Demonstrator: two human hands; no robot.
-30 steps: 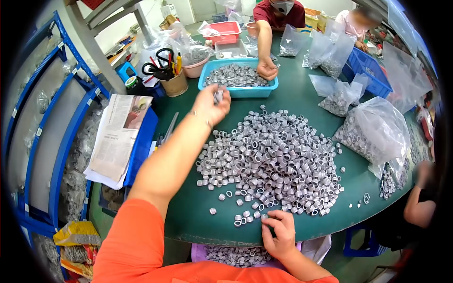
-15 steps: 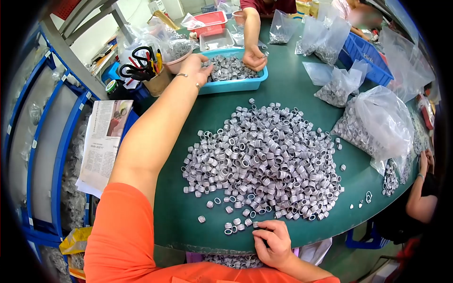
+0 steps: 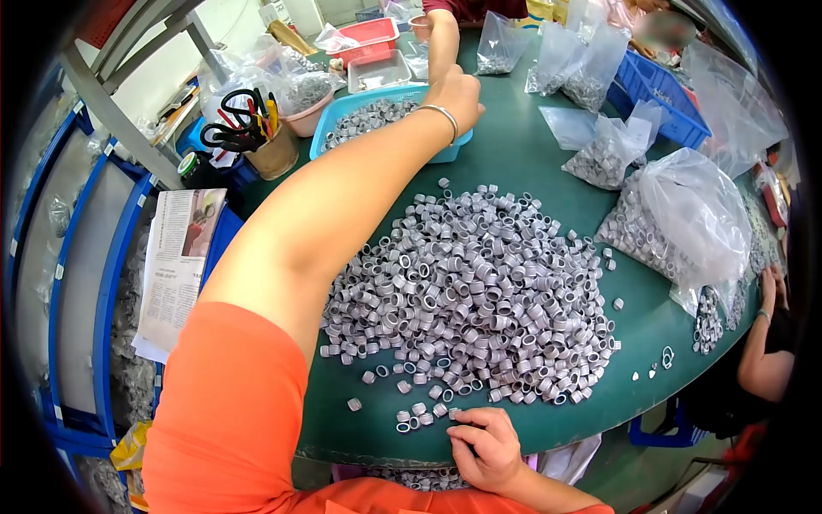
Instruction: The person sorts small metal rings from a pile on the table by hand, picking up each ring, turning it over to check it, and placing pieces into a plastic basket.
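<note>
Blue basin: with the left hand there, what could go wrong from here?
The left hand appears close to the co-worker's forearm at the blue basin, so they might bump. Loose rings lie near the front edge of the table, beside the right hand; a careless sweep could knock some off.

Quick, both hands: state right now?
Left hand: by the blue basin, fingers mostly hidden; open, closed or holding cannot be told.
Right hand: fingers curled, fingertips at a gray ring; whether gripped cannot be told.
</note>
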